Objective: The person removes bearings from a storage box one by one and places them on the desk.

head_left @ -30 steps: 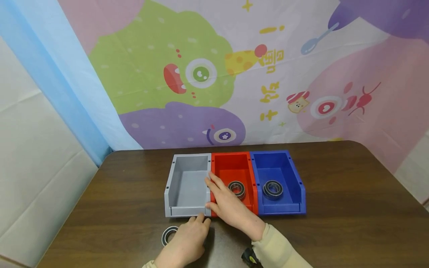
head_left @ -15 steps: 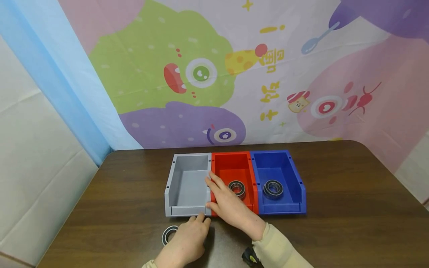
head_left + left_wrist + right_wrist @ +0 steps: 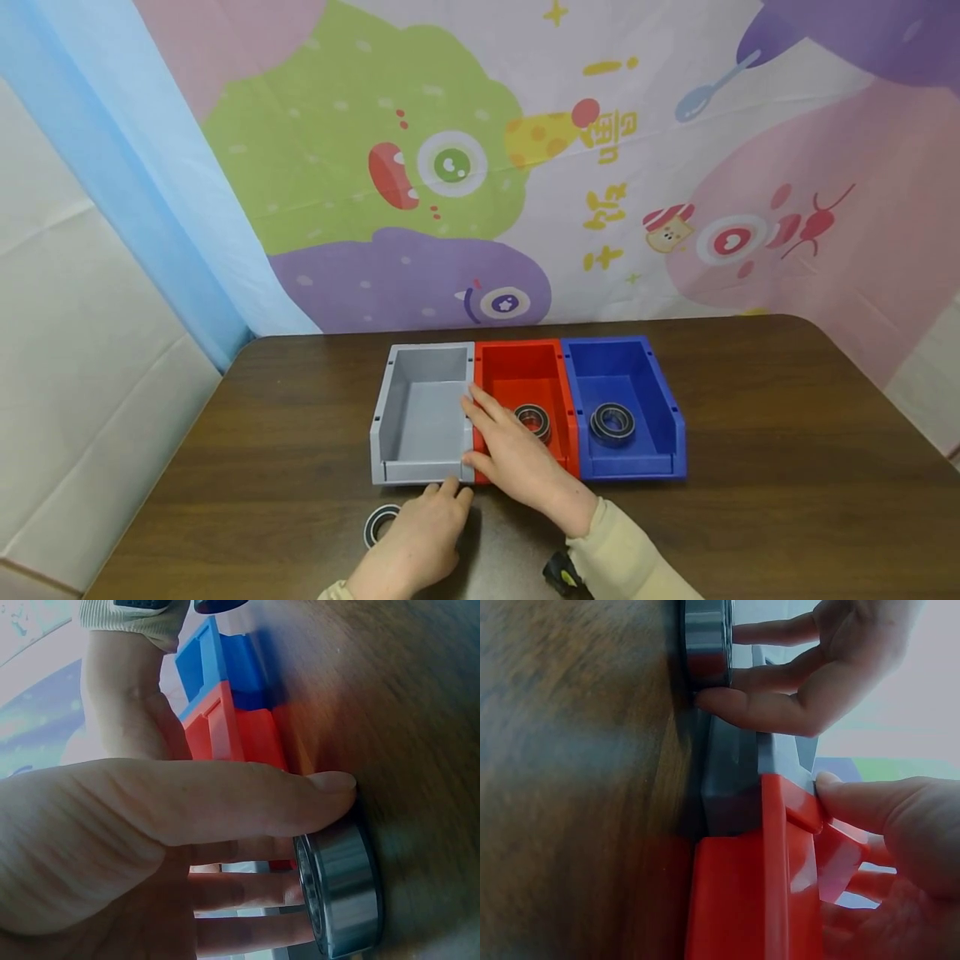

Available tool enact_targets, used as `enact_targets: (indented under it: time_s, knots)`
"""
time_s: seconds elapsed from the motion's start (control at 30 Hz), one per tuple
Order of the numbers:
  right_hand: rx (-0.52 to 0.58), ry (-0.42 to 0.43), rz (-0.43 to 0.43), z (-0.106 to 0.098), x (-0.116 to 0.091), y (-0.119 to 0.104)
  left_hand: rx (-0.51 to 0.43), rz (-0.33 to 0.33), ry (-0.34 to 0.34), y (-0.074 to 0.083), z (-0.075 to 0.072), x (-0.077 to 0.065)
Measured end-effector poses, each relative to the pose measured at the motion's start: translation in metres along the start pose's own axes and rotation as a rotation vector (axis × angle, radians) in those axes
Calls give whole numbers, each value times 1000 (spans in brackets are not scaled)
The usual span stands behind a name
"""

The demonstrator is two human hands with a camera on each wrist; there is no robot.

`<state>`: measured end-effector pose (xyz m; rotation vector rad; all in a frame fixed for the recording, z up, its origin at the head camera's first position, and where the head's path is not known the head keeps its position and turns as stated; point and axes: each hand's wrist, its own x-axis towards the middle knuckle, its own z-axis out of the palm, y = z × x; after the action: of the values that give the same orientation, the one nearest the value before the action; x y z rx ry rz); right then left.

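Note:
On the table in front of the grey bin, a ball bearing lies flat, partly covered by my left hand. The left wrist view shows the left thumb stretched straight at the bearing's steel rim, with the other fingers extended behind it. My right hand rests over the wall between the grey bin and the red bin, fingers spread. In the right wrist view its thumb touches the bins' front rim. One bearing sits in the red bin, partly behind the right hand.
A blue bin joins the row on the right and holds another bearing. A black object with a yellow-green mark shows beside the right sleeve. A printed cartoon curtain hangs behind the wooden table.

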<state>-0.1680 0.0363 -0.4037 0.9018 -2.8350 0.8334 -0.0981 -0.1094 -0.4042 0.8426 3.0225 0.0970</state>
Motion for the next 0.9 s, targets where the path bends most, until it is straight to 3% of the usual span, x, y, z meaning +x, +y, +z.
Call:
enact_targets:
  time_s: [0.23,0.4,0.53,0.67,0.8,0.9]
  knots:
    - [2,52,-17,-5,1,3,3,5,7,0,-2,1]
    - [24,145,37,-10,2,8,12,-12,45,-1,-8,3]
    - [10,164,98,-11,3,12,20,-32,137,-3,-19,7]
    - [-30,127,121,-7,2,16,-19,-67,289,-5,-29,15]
    - [-76,96,138,-1,2,19,-115,-167,417,-7,-34,29]
    - [-88,97,185,0,2,20,-218,-251,473,-9,-33,42]
